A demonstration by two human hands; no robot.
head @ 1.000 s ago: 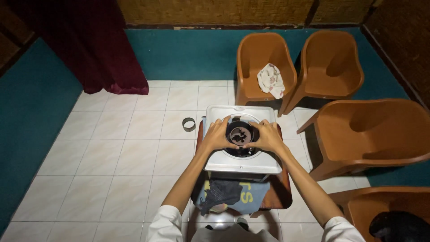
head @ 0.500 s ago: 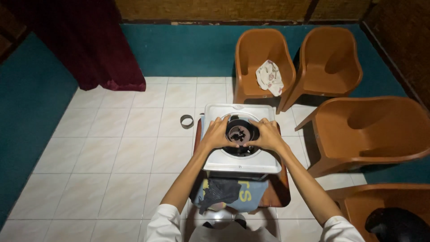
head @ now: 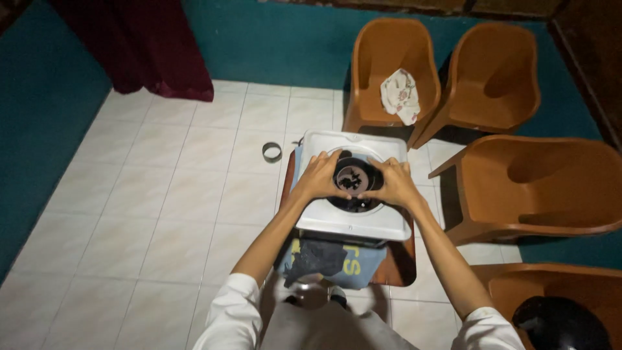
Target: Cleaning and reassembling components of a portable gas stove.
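A white single-burner gas stove (head: 350, 223) sits on a small dark wooden table (head: 402, 262). In its middle is a round black burner part (head: 355, 176). My left hand (head: 319, 177) grips the burner part's left side and my right hand (head: 395, 185) grips its right side, fingers curled around the rim. Both arms reach forward in white sleeves. A blue cloth with a dark rag (head: 321, 256) on it lies under the stove's near edge.
A loose metal ring (head: 272, 151) lies on the white tiled floor left of the table. Several orange plastic chairs (head: 538, 188) stand at the right and behind; one (head: 389, 71) holds a patterned cloth (head: 400, 96). A dark red curtain (head: 149, 52) hangs at the back left.
The view has tilted down and shifted a little. Both hands stay on the burner part, with hardly any movement of their own.
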